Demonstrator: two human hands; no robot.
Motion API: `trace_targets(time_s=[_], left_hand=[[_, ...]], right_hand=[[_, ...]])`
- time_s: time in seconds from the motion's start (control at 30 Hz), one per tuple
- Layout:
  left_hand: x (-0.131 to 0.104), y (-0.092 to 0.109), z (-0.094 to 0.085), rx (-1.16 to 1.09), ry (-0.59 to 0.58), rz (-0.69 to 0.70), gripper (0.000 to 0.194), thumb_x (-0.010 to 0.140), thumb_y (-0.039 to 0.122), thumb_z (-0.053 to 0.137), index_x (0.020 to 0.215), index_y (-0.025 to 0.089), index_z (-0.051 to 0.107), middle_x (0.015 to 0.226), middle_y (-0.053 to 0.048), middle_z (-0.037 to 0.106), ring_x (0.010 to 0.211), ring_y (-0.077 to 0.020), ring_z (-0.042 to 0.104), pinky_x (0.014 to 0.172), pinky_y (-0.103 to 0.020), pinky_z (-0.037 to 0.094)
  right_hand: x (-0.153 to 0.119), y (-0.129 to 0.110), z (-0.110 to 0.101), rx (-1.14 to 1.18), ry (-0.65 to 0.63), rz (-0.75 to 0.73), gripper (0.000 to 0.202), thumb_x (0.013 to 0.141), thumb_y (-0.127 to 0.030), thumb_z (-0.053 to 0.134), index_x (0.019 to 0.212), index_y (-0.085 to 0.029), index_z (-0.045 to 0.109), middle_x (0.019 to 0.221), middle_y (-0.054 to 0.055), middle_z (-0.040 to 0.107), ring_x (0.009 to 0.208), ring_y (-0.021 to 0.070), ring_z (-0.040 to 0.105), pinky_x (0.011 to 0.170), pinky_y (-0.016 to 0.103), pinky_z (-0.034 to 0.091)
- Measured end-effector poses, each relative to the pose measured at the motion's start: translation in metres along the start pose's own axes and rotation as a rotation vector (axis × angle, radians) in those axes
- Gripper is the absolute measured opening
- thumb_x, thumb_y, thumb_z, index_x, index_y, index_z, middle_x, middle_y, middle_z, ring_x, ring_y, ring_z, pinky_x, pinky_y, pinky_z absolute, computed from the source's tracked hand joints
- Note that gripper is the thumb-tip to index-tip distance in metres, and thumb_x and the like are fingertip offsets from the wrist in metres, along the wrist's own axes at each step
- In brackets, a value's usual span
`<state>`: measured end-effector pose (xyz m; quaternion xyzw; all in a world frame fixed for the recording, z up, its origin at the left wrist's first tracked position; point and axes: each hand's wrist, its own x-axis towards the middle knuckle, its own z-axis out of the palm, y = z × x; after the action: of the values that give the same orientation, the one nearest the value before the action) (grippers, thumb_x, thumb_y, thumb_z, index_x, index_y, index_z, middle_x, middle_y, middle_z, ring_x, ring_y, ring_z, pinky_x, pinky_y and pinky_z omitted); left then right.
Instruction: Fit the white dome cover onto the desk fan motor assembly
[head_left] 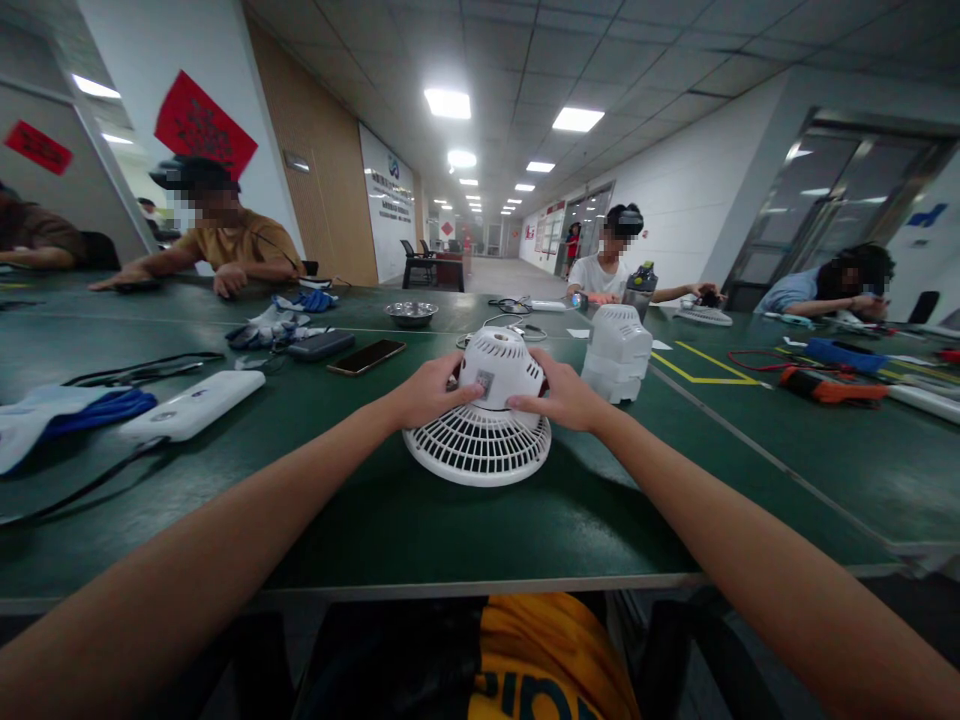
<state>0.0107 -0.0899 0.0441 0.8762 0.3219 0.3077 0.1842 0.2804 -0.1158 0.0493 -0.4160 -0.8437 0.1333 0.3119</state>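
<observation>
A white fan housing (501, 362), a rounded motor cover with vent slots and a small printed label, sits on top of a white slatted fan grille (480, 447) on the green table. My left hand (433, 393) grips the cover's left side, thumb across the front near the label. From the right, my right hand (566, 391) clasps the same cover, its thumb pressed to the front lower edge. Both hands' far fingertips are hidden behind the cover. Just right of my right hand stands a stack of white plastic covers (616, 355).
On the left lie a dark phone (367, 357), a grey power bank (321, 344), a white power bank (196, 405) and blue cables (97, 412). A metal bowl (411, 314) stands farther back. At right is an orange multimeter (832, 386). Several people sit around the table.
</observation>
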Motion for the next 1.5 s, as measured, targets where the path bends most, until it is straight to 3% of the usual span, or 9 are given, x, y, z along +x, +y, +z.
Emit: trace_targets(time_s=[1.5], left_hand=[[-0.0005, 0.0028, -0.0010, -0.009, -0.023, -0.051, 0.071, 0.089, 0.065, 0.055, 0.139, 0.015, 0.050, 0.132, -0.018, 0.065, 0.113, -0.0313, 0.065, 0.094, -0.045, 0.052]], right_hand=[[-0.0013, -0.0064, -0.0040, 0.051, -0.037, 0.046, 0.083, 0.080, -0.059, 0.073, 0.146, -0.020, 0.041, 0.130, 0.015, 0.067, 0.114, 0.0353, 0.067, 0.097, 0.058, 0.054]])
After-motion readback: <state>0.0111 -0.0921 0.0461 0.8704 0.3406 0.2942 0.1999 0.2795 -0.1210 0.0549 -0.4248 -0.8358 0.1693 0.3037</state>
